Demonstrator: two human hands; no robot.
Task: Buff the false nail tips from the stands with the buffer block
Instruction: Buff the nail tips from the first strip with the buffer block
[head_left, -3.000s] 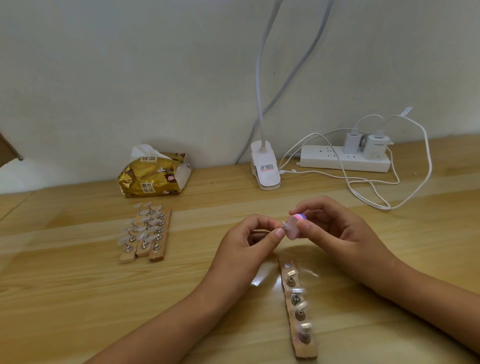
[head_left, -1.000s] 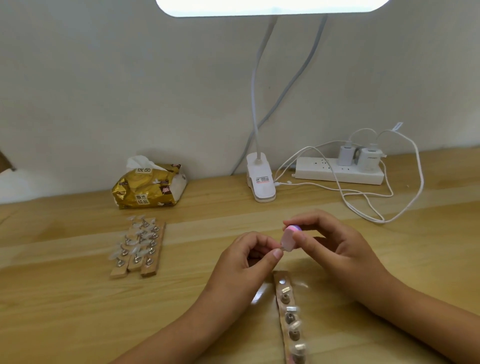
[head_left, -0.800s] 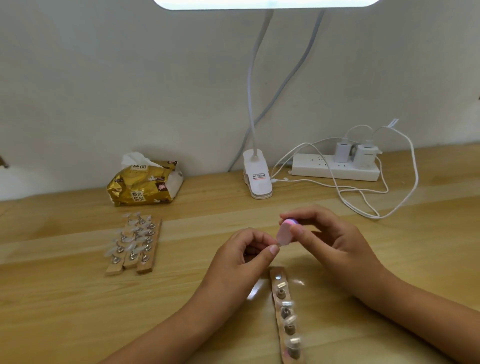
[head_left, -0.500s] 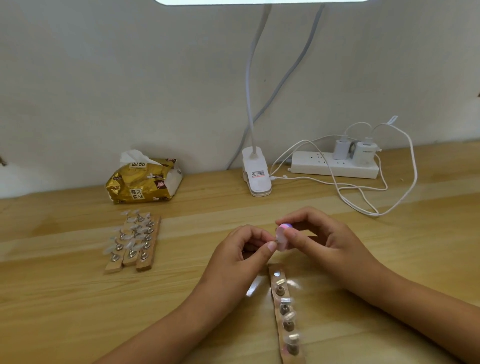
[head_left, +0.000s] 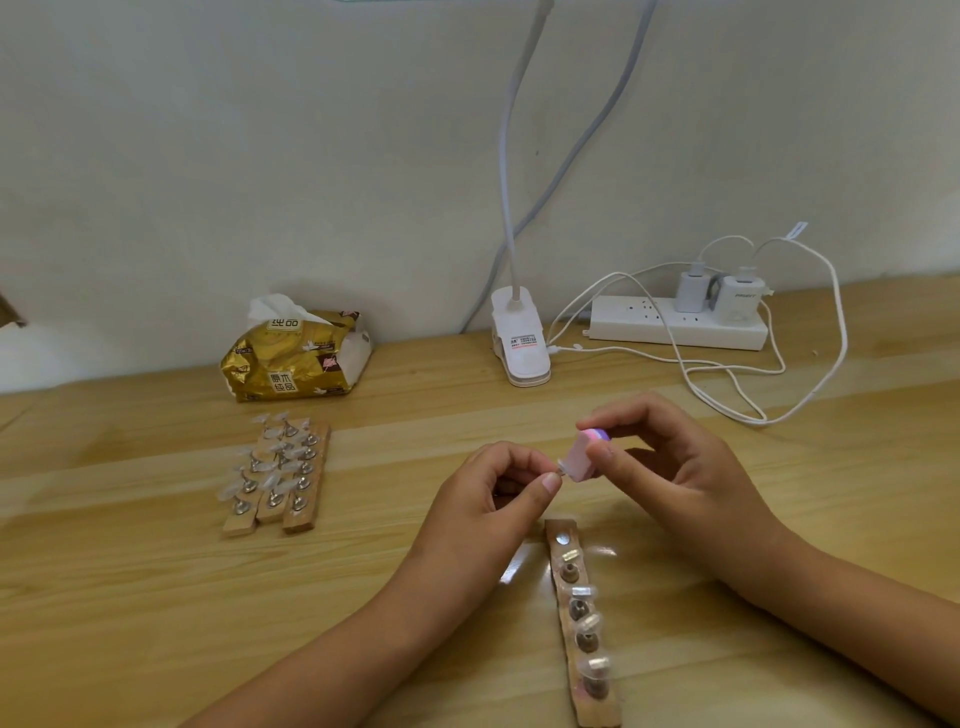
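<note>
**Head view: buffing of one tip in progress.** The left hand (head_left: 483, 509) pinched a clear nail tip (head_left: 561, 464) between thumb and forefinger. Its fingers (head_left: 550, 483) were curled narrowly round the tip's base, and the part inside the pinch was hidden. Holding it by the base appeared to leave the tip's face bare for abrasion.

The right hand (head_left: 680, 467) gripped the pink buffer block (head_left: 586, 457) between the thumb and the other fingers. The block's striped edge faced up and its flat face lay against the tip. Both hands hovered above the surface (head_left: 156, 597) near the centre of the view, apparently raised so that the block could stroke freely.

At 6 o'clock of the hands lay the near stand (head_left: 597, 714), a wooden strip running toward the person. Four of its pegs carried tips. The seat at its 12 o'clock end was vacant and was probably the source of the held tip. Its place just below the hands suggested short reaches for return and pickup.

At 9 o'clock, well apart, three stands (head_left: 297, 522) lay side by side, touching, each loaded with tips. Whether these were finished could not be told.

Along the wall, from 10 to 2 o'clock, stood a tissue pack (head_left: 296, 358), a lamp clip (head_left: 521, 343) and a power strip (head_left: 670, 328) with two chargers and looped white cable, all well away from the work.

Judged state: the near stand was the one being worked, and its four seated tips were possibly yet to be buffed.
</note>
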